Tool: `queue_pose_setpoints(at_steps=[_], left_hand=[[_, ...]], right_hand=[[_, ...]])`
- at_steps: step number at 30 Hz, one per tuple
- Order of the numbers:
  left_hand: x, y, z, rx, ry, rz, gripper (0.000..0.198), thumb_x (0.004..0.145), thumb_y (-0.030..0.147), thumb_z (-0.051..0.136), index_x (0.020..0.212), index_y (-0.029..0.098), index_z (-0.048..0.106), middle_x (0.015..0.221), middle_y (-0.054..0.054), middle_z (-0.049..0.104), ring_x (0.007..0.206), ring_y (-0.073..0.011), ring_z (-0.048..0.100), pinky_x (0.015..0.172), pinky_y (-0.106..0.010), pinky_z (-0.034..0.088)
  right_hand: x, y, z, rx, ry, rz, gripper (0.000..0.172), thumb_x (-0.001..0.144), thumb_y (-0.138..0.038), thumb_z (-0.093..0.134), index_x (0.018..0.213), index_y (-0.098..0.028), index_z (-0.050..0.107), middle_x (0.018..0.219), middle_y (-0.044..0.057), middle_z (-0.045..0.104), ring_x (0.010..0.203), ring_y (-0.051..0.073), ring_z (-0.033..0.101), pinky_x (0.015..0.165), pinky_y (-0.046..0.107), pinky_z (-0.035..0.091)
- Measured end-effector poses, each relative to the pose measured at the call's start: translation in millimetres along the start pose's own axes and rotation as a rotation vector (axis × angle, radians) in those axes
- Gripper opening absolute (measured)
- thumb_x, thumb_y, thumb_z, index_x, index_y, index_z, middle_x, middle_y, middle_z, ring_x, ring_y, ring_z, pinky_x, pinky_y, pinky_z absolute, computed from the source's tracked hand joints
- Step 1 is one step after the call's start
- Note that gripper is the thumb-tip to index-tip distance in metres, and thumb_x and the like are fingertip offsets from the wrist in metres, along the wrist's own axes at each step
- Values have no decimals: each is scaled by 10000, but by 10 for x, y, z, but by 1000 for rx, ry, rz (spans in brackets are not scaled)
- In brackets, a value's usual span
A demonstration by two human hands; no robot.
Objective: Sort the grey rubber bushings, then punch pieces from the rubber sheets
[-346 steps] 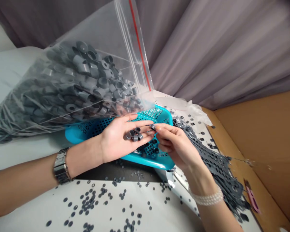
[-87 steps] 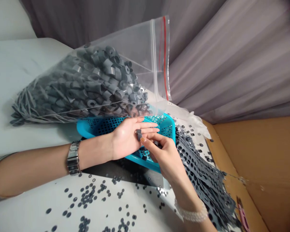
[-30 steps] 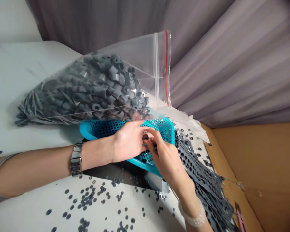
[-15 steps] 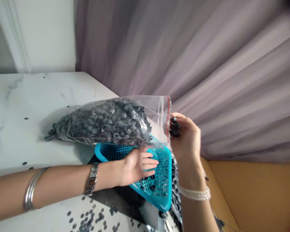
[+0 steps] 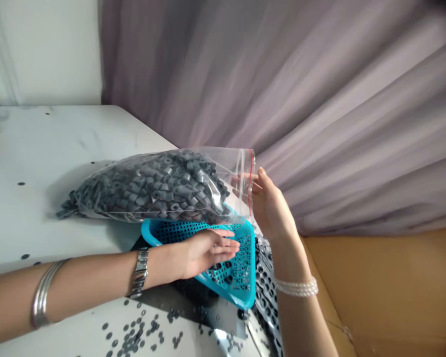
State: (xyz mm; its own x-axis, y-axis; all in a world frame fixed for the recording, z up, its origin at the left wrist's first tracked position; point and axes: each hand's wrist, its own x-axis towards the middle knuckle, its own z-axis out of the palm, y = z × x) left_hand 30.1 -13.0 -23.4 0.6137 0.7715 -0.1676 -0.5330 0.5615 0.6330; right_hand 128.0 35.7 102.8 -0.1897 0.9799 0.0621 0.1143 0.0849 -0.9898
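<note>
The person's left hand [image 5: 208, 250] is lying open and palm down over a blue perforated plastic basket [image 5: 148, 234], its grip flat and holding nothing. The right hand [image 5: 271, 206] is hovering at the mouth of a clear zip bag [image 5: 215, 166], with the thumb standing just beside the red-striped seal and the fingers [image 5: 243, 177] showing through the film. That grip is only partly closed, and the view does not settle whether it is pinching the plastic or merely reaching in.

The bag is lying on its side on the desk [image 5: 59, 139], its lower edge overlapping the basket and its closed end packed with grey ring-shaped sleeves [image 5: 148, 186]. Loose grey discs [image 5: 130, 332] are scattering across the desk, and a punched grey sheet [image 5: 266, 297] is hanging below the right forearm.

Steadying the basket with a flat palm while keeping the bag's mouth level and clear of the packed sleeves appears to be the careful way of working here.
</note>
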Motion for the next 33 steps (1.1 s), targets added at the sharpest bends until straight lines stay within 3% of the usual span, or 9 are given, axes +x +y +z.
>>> queue_pose_setpoints(at_steps=[5,7,10,14,17,21,26,30,33], left_hand=[[-18,133,-32,404,3,-89,213,654,54,407,783,124,561,823,-66,625,789,-131,616,852,-305,475],[-35,196,-85,624,-72,-147,231,620,33,410,717,122,600,706,-49,608,701,-155,595,756,-335,479],[-94,239,-234,905,-102,-117,218,628,32,448,689,158,615,707,-24,567,741,-179,552,768,-355,438],[-189,209,-494,1533,-44,154,200,773,112,431,851,217,582,907,-25,545,917,-197,509,882,-365,361],[-210,222,-590,1874,-55,238,134,801,196,465,909,211,542,972,-45,549,963,-217,521,858,-351,369],[-162,305,-575,1912,-93,106,180,716,294,596,855,205,524,924,-35,550,888,-214,549,757,-314,390],[-59,322,-626,1863,-151,55,222,667,285,623,864,229,536,915,-12,550,824,-193,555,690,-288,395],[-31,258,-716,1856,-134,83,254,693,249,589,944,243,549,1004,-19,577,889,-202,576,776,-306,417],[-64,209,-740,1854,-76,168,391,727,243,571,1115,265,526,1188,-34,558,1043,-215,554,881,-308,402]], right_hand=[[-190,341,-436,-375,196,-55,377,892,-479,411,1000,-164,589,1005,106,639,861,192,650,689,331,540],[-292,538,-588,-664,15,68,408,927,-440,323,1093,-150,558,1022,119,624,850,184,648,646,316,546],[-446,789,-693,-830,-227,164,309,854,-382,527,1056,-170,623,1007,95,648,804,183,642,648,316,537],[-609,970,-603,-952,-410,138,441,648,-303,782,1061,-216,652,990,59,653,880,215,605,807,371,482],[-679,1042,-466,-1033,-487,72,425,675,-319,773,1061,-205,637,996,66,631,893,220,585,827,373,454],[-710,1094,-401,-1079,-523,20,211,724,-97,662,915,-184,651,886,34,630,790,163,580,741,284,447],[-592,1042,-567,-1110,-432,-10,237,702,7,550,827,-170,648,794,9,645,735,135,577,696,246,437],[-344,1025,-651,-1152,-297,-22,254,696,2,518,847,-154,649,818,36,651,776,159,581,739,284,437],[-204,1080,-634,-1145,-319,-15,272,684,-22,538,887,-161,654,863,42,666,781,160,590,743,282,450]])
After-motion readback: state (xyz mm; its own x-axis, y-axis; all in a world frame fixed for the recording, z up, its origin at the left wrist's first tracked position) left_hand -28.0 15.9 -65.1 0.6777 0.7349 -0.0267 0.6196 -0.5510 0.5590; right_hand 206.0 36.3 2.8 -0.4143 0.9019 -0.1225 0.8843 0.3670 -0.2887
